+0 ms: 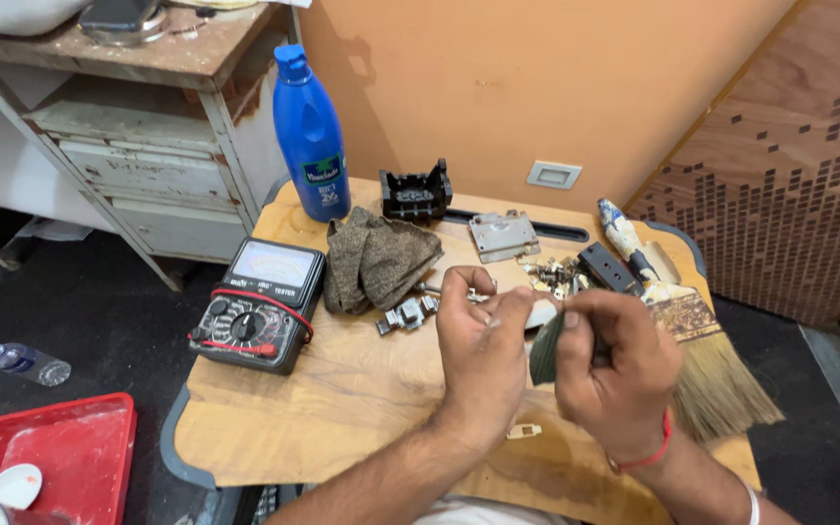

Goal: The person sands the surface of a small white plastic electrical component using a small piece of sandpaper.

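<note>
Over a small wooden table (342, 408), my left hand (483, 345) pinches a small metal part between thumb and fingers. Close beside it, my right hand (614, 369) grips a folded dark green piece of abrasive sheet (544, 348) that touches the part. A red thread circles my right wrist. Small metal clips (405, 314) lie just left of my left hand, and a heap of tiny metal parts (551, 274) sits behind both hands.
On the table are an analogue multimeter (260, 303), a brown cloth (378, 259), a blue bottle (310, 131), a black plastic holder (416, 193), a metal plate (503, 235) and a worn paintbrush (678, 321). A red tray (60, 457) and a plastic bottle (29, 363) lie on the floor at left.
</note>
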